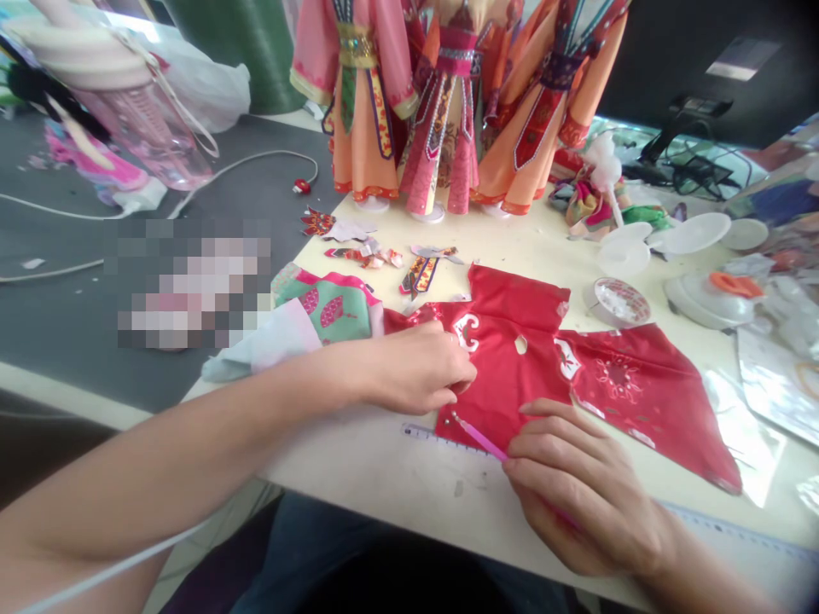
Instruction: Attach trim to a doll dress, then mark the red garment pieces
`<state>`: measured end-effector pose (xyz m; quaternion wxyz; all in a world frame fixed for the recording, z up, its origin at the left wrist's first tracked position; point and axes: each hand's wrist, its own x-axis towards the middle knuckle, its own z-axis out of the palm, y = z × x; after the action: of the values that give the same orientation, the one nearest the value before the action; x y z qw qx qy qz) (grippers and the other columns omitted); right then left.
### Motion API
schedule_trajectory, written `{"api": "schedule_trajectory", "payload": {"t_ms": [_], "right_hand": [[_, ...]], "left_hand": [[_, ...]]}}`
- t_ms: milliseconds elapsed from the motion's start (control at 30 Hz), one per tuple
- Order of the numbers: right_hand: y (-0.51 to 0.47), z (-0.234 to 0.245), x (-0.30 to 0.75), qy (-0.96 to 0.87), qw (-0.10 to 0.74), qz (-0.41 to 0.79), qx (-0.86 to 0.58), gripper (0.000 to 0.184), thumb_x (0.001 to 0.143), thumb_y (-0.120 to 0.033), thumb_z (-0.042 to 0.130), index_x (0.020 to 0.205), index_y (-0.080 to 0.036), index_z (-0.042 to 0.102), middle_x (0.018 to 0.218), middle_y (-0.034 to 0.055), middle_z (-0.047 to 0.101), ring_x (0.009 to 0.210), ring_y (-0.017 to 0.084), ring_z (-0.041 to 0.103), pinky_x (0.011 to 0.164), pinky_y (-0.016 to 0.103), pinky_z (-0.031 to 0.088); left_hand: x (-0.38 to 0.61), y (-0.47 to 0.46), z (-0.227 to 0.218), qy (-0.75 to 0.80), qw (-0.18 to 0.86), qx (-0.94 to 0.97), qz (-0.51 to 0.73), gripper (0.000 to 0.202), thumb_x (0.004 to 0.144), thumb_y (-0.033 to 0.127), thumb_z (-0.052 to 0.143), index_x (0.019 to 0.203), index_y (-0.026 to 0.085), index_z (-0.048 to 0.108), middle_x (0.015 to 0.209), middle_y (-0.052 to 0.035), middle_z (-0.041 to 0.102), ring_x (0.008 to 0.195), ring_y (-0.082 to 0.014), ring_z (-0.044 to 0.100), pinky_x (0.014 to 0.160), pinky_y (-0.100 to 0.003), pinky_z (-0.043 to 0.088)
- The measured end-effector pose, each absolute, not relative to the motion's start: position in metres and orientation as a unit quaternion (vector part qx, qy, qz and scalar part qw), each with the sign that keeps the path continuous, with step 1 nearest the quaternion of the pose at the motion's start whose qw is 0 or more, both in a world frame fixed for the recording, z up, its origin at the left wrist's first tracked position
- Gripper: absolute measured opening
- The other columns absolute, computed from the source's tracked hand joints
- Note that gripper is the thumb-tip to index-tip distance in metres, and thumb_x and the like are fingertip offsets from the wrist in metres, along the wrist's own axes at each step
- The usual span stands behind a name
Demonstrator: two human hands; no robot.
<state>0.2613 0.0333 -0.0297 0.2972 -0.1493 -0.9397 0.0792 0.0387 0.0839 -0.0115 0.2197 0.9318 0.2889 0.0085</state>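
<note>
A small red doll robe (543, 367) with white and gold trim lies spread flat on the cream table (384, 465). My left hand (419, 368) rests on its left sleeve with fingers pinched together at the hem, pressing the cloth down. My right hand (576, 486) is closed round a thin pink stick (479, 439) whose tip touches the robe's lower edge just below my left fingertips. A clear ruler (426, 435) lies under that edge.
Three dressed doll costumes (448, 102) stand at the table's back. A green and pink garment (326, 311) lies left of the robe, cloth scraps (377, 251) behind it. White lids (697, 230), a small dish (619, 300) and plastic bags sit right. A pink bottle (128, 102) stands far left.
</note>
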Motion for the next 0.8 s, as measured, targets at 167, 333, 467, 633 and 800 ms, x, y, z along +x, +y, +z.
{"api": "schedule_trajectory", "payload": {"t_ms": [167,333,467,633,800], "right_hand": [[0.031,-0.025,0.264,-0.932,0.316,0.100,-0.148,0.021,0.068,0.000,0.051,0.083,-0.013,0.059,0.070,0.0040,0.063,0.065,0.015,0.060,0.078,0.042,0.053],[0.028,-0.019,0.268,-0.932,0.309,0.107,-0.157,0.021,0.068,-0.001,0.048,0.081,-0.014,0.058,0.068,0.0026,0.062,0.062,0.015,0.059,0.076,0.043,0.054],[0.025,-0.016,0.273,-0.932,0.311,0.103,-0.154,0.020,0.065,0.000,0.051,0.078,-0.014,0.058,0.066,0.0037,0.062,0.064,0.017,0.061,0.080,0.043,0.053],[0.024,-0.014,0.273,-0.935,0.297,0.111,-0.156,0.019,0.068,-0.001,0.049,0.077,-0.015,0.057,0.064,0.0025,0.061,0.059,0.015,0.059,0.079,0.043,0.053],[0.023,-0.014,0.272,-0.936,0.286,0.106,-0.174,0.019,0.072,-0.003,0.047,0.080,-0.017,0.057,0.063,0.0013,0.061,0.059,0.016,0.059,0.078,0.042,0.054]], "left_hand": [[0.038,0.084,-0.012,0.289,0.215,0.933,0.015,0.015,0.080,0.011,0.054,0.066,0.015,0.056,0.070,-0.0005,0.060,0.067,-0.0133,0.051,0.074,-0.031,0.036],[0.039,0.083,-0.014,0.277,0.202,0.938,0.042,0.015,0.080,0.011,0.055,0.066,0.015,0.055,0.068,0.0002,0.060,0.064,-0.0122,0.050,0.072,-0.030,0.036],[0.041,0.082,-0.017,0.261,0.197,0.941,0.088,0.013,0.080,0.011,0.055,0.069,0.016,0.057,0.068,0.0001,0.060,0.066,-0.0129,0.051,0.072,-0.030,0.036],[0.044,0.081,-0.022,0.237,0.192,0.948,0.092,0.010,0.081,0.013,0.056,0.071,0.016,0.058,0.069,-0.0001,0.061,0.065,-0.0131,0.050,0.073,-0.031,0.036],[0.047,0.079,-0.028,0.228,0.185,0.951,0.102,0.008,0.082,0.015,0.056,0.075,0.016,0.060,0.072,-0.0014,0.062,0.066,-0.0146,0.051,0.073,-0.032,0.036]]}}
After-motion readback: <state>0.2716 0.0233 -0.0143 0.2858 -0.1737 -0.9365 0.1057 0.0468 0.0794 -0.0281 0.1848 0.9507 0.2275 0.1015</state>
